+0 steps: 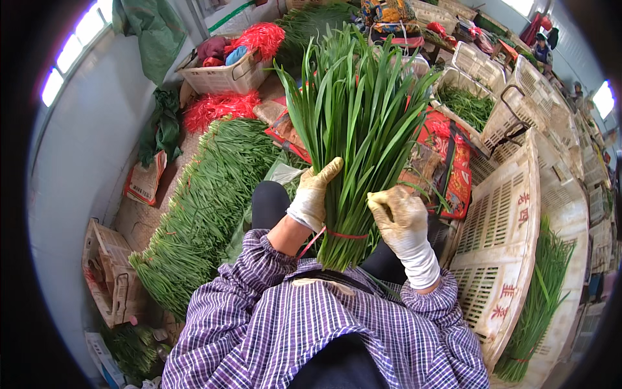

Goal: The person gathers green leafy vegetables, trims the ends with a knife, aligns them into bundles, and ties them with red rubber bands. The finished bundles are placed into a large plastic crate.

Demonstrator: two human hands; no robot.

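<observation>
My left hand (314, 193), in a soiled white glove, holds a large bunch of flat-leaved green chives (357, 131) upright in front of me, thumb across the leaves. A thin red tie (347, 235) goes around the bunch near its lower end. My right hand (399, 214), gloved too, is at the right side of the bunch with fingertips pinched together; whether something thin is between them cannot be told. To the left lies a long stack of tied chive bundles (209, 204).
Red plastic strands (221, 111) lie beyond the stack, near a crate (218, 75) of cloths. Tall plastic crates (495, 243) stand close on my right, one with chives (539, 296). A low wooden block (423, 167) and red bags (449, 165) lie ahead. Other people sit farther back.
</observation>
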